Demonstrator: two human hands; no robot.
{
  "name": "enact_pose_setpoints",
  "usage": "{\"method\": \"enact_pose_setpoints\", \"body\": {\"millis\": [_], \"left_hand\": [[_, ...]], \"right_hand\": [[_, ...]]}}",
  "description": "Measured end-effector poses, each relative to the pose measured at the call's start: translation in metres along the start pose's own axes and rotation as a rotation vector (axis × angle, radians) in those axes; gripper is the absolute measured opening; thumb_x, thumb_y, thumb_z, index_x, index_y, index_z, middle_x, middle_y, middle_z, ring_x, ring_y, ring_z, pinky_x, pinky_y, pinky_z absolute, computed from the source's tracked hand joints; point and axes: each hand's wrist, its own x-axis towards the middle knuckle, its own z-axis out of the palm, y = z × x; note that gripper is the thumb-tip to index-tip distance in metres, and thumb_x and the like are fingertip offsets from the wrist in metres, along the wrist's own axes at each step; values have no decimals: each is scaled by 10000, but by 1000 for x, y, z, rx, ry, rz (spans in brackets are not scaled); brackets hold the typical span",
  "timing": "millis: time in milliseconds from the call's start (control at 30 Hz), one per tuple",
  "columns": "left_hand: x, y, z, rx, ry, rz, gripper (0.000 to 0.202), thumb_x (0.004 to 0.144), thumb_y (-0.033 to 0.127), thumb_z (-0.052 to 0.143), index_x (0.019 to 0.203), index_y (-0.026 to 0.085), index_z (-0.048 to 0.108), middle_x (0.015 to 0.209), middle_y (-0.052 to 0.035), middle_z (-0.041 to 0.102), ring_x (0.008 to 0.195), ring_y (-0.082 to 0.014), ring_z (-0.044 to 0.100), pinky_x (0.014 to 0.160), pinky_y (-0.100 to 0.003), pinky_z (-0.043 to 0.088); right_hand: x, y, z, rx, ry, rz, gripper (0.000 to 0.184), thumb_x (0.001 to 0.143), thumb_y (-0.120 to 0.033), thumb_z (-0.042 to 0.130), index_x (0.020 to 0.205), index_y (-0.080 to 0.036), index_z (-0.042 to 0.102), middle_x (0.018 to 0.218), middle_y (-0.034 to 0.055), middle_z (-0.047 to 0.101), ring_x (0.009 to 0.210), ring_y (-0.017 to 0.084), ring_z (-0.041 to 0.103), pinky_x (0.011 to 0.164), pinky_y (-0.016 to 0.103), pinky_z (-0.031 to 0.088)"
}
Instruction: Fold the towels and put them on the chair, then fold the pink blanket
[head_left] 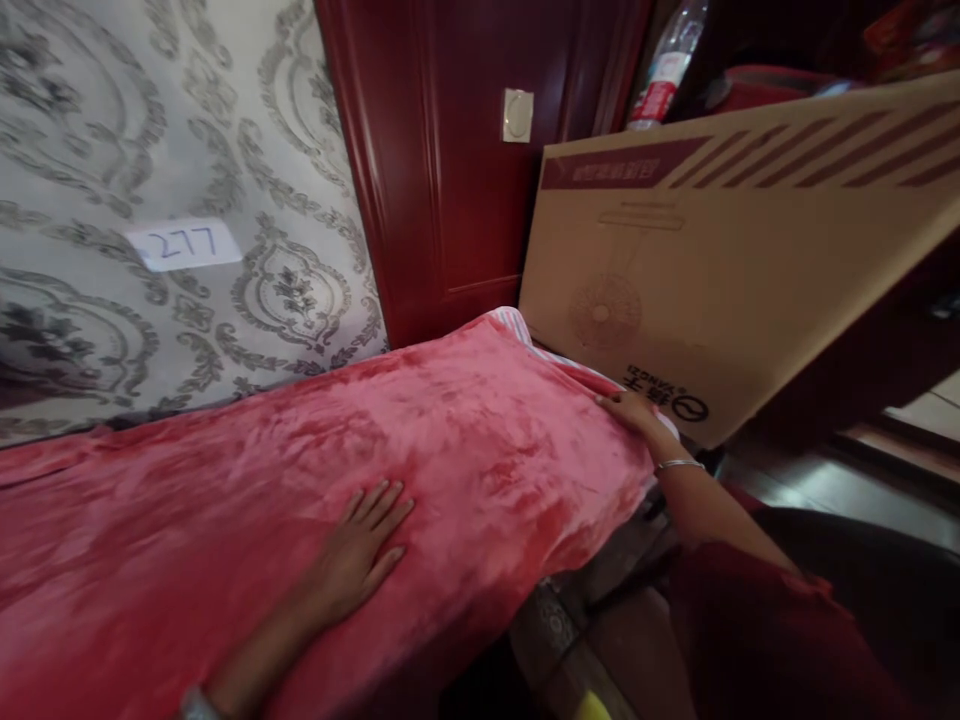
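Note:
A pink plush cloth (450, 430) with mottled darker patches is spread over a long raised surface. My left hand (360, 555) lies flat on its top, palm down, fingers stretched and slightly apart. At the cloth's far right edge, my right hand (634, 410) is closed on the border; its fingers are partly hidden there. A pale striped layer (514, 322) peeks out from under the pink cloth along that edge. Each wrist wears a bracelet.
A large cardboard box (720, 270) stands just beyond the right end, with a plastic bottle (667, 70) behind its top edge. Patterned wallpaper (292, 290) bearing a "277" paper label (184, 244) and a dark red door panel (472, 200) border the far side.

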Motion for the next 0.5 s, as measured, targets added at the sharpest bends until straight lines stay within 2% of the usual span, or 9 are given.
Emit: {"method": "enact_pose_setpoints", "body": {"millis": [133,233,367,500], "left_hand": [[2,7,-1,-5,-8,-15,606,1006,521,435,1565,291,386,1630,-117,366,1506,-334,342,1215,-639,264],[3,31,-7,-37,-22,41,645,997,540,450,1590,321,321,1656,-96,317,1521,-337,307,1218,-632,263],[1,66,-9,-51,-92,161,727,975,578,489,1611,379,200,1681,-59,255,1551,-361,208,1213,-661,241],[-2,76,-4,-25,-61,161,755,960,594,508,1612,380,191,1685,-65,246,1551,-389,190,1207,-682,223]], "right_hand": [[-18,17,-8,-3,-5,65,379,952,-440,586,874,-126,783,784,98,728,713,209,665,649,271,475],[-31,22,-9,-35,21,62,306,947,-376,608,904,-128,783,877,120,746,812,221,686,707,268,484],[-44,25,-7,-82,101,65,344,1007,-357,512,1102,-124,746,1081,170,735,999,252,680,790,284,483],[-52,24,-1,-110,125,77,367,1022,-363,488,1105,-104,733,1092,185,728,1017,266,679,811,302,482]]}}
